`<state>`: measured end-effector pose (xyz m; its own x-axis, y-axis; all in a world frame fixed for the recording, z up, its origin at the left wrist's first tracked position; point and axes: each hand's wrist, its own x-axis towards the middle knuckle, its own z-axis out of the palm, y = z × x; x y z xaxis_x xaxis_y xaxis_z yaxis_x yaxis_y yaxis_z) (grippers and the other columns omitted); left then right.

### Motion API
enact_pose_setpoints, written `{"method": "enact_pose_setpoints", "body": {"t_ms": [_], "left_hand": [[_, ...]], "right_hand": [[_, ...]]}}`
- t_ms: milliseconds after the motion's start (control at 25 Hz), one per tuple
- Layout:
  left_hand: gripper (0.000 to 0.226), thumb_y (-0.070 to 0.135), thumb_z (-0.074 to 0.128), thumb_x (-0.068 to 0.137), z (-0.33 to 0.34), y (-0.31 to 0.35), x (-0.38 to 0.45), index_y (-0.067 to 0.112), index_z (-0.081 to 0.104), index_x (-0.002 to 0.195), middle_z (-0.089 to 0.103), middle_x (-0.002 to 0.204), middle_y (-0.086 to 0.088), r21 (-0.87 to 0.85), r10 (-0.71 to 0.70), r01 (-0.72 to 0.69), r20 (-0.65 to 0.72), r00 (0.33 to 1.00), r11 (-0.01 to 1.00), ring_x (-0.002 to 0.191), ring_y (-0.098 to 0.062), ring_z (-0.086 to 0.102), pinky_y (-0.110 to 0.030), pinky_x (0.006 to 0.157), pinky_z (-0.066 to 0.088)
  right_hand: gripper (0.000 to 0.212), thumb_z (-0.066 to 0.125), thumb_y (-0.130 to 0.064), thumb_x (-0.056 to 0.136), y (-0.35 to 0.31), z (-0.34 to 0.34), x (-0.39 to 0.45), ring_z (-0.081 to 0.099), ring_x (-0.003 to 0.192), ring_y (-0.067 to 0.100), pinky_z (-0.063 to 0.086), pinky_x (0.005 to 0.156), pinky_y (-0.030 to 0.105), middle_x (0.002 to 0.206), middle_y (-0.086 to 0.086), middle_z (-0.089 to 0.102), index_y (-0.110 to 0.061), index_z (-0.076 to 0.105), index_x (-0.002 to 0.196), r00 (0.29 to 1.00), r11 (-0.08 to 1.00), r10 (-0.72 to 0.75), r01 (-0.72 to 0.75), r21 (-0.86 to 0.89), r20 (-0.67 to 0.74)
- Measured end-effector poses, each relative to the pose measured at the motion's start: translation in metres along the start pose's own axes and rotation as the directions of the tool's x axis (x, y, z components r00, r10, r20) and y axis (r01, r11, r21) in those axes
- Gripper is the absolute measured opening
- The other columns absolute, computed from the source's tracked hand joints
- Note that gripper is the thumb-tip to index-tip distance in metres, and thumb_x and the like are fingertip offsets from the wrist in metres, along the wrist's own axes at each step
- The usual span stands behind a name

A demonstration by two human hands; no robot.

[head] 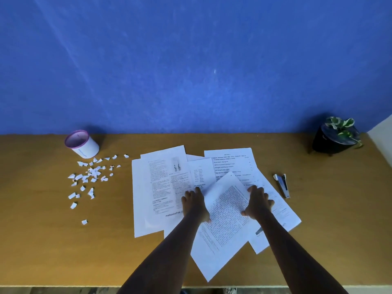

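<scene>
Several printed white sheets lie fanned and overlapping on the wooden table. A tilted sheet of dense text lies on top in the middle. My left hand rests flat on the papers at that sheet's left edge, fingers spread. My right hand lies at its right edge, fingers on the sheet beneath and thumb on the tilted sheet. A page with a small figure sits to the left, and another text page lies at the back.
A stapler lies right of the papers. Several torn paper scraps are scattered at the left, near a white cup with a purple rim. A potted plant in a black pot stands at the back right against the blue wall.
</scene>
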<state>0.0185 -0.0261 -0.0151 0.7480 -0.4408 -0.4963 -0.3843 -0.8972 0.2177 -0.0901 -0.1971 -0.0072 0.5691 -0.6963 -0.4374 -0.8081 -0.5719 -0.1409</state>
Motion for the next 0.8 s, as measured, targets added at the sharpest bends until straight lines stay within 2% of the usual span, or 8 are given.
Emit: {"method": "enact_pose_setpoints", "body": {"t_ms": [120,240,320,440,560,640,720,800], "left_hand": [[0.083,0.037,0.089,0.063,-0.004,-0.002,0.007,0.012,0.049,0.131,0.054,0.131,-0.007,-0.021,0.065,-0.065,0.014,0.998,0.998,0.128,-0.029,0.042,-0.039,0.11,0.033],[0.052,0.035,0.072,0.074,-0.006,0.0,0.008,0.021,0.06,0.122,0.067,0.118,-0.004,-0.274,0.09,-0.07,0.064,0.994,0.959,0.107,-0.027,0.064,-0.041,0.093,0.055],[0.033,0.029,0.06,0.079,-0.009,-0.004,0.009,0.023,0.067,0.111,0.072,0.107,-0.007,-0.407,0.124,-0.089,0.062,0.99,0.909,0.093,-0.029,0.069,-0.041,0.08,0.059],[0.024,0.022,0.056,0.089,-0.023,-0.018,0.009,0.016,0.07,0.108,0.071,0.109,-0.008,-0.531,0.148,-0.122,0.007,0.989,0.839,0.085,-0.026,0.066,-0.03,0.067,0.056],[0.024,0.022,0.054,0.097,-0.046,-0.044,0.013,0.01,0.065,0.115,0.067,0.118,-0.007,-0.656,0.069,-0.079,-0.041,0.997,0.751,0.091,-0.019,0.061,-0.024,0.071,0.051],[0.028,0.022,0.054,0.099,-0.059,-0.065,0.017,0.01,0.062,0.122,0.065,0.124,-0.007,-0.742,-0.062,-0.022,-0.086,0.994,0.67,0.103,-0.023,0.06,-0.027,0.083,0.049],[0.029,0.022,0.055,0.099,-0.066,-0.086,0.02,0.01,0.06,0.125,0.063,0.129,-0.006,-0.816,-0.197,0.027,-0.107,0.974,0.577,0.113,-0.028,0.059,-0.037,0.098,0.049],[0.031,0.021,0.055,0.099,-0.069,-0.105,0.023,0.009,0.06,0.127,0.063,0.131,-0.01,-0.859,-0.316,0.061,-0.121,0.941,0.508,0.115,-0.032,0.06,-0.044,0.101,0.05]], "right_hand": [[0.086,0.089,-0.04,0.062,-0.001,0.002,-0.004,0.045,0.126,0.025,0.037,0.106,0.046,0.136,0.003,0.046,-0.025,0.04,0.131,0.999,1.0,0.015,-0.015,0.006,-0.033],[0.084,0.088,-0.04,0.062,0.004,0.003,-0.006,0.042,0.128,0.027,0.035,0.106,0.048,0.134,0.002,0.05,-0.025,0.042,0.131,0.995,0.996,0.073,-0.07,0.062,-0.062],[0.068,0.086,-0.035,0.069,0.006,0.005,-0.006,0.045,0.124,0.03,0.037,0.102,0.049,0.129,0.004,0.057,-0.021,0.049,0.125,0.975,0.956,0.162,-0.118,0.267,-0.149],[0.033,0.077,-0.022,0.081,-0.003,0.002,-0.005,0.057,0.114,0.031,0.041,0.096,0.051,0.116,0.006,0.069,-0.015,0.062,0.11,0.87,0.835,0.304,-0.047,0.549,-0.387],[0.023,0.071,-0.019,0.086,-0.026,-0.003,-0.003,0.063,0.108,0.033,0.045,0.097,0.056,0.112,0.01,0.071,-0.012,0.064,0.107,0.822,0.751,0.374,0.004,0.66,-0.43],[0.025,0.07,-0.019,0.087,-0.044,0.001,0.0,0.063,0.105,0.034,0.051,0.093,0.055,0.111,0.01,0.069,-0.012,0.06,0.109,0.853,0.726,0.328,0.048,0.686,-0.406],[0.029,0.069,-0.018,0.088,-0.066,0.009,0.0,0.062,0.105,0.032,0.054,0.088,0.05,0.11,0.01,0.066,-0.011,0.056,0.112,0.907,0.708,0.215,0.111,0.698,-0.363],[0.031,0.07,-0.017,0.087,-0.091,0.016,-0.002,0.06,0.105,0.031,0.054,0.088,0.048,0.11,0.01,0.063,-0.01,0.054,0.112,0.937,0.703,0.106,0.166,0.691,-0.333]]}}
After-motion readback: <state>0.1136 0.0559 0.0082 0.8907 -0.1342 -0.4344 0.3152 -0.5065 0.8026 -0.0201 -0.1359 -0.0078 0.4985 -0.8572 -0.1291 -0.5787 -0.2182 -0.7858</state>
